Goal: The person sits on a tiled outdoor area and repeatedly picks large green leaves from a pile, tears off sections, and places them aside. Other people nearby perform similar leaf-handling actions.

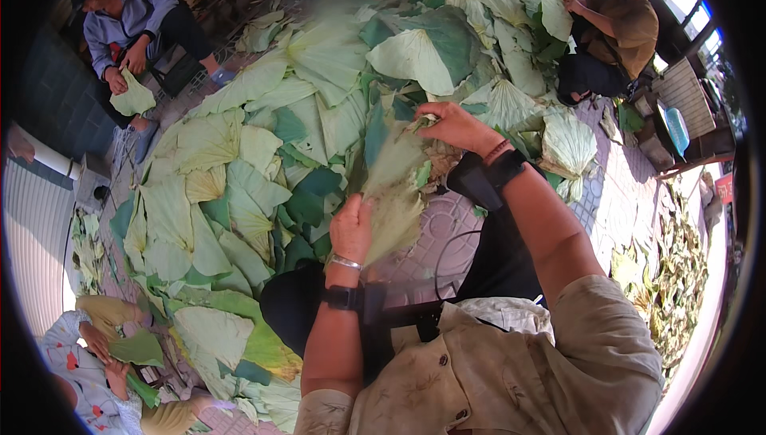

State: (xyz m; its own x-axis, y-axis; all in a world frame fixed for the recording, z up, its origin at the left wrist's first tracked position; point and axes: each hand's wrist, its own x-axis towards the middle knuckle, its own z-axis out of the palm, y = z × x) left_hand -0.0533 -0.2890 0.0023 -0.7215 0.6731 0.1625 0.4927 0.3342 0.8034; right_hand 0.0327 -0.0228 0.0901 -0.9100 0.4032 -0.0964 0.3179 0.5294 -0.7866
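Between my hands hangs a large pale green lotus leaf (392,196), its lower edge ragged and browned. My left hand (351,228) grips the leaf's left side, thumb upward. Farther out, my right hand (446,126) pinches a crumpled, dry piece of leaf (423,121) at the upper end; whether that piece is still joined to the large leaf I cannot tell. Directly beyond both hands spreads a broad heap of lotus leaves (263,178), some pale side up, others dark green. One pale folded leaf (413,58) lies on top of it.
People sit around the heap: one at upper left (128,34), one at upper right (616,28), one at lower left (102,363), each holding a leaf. Patterned paving (446,237) shows before my knees. Leaf scraps (682,273) cover the ground at right, below a blue plastic basket (676,130).
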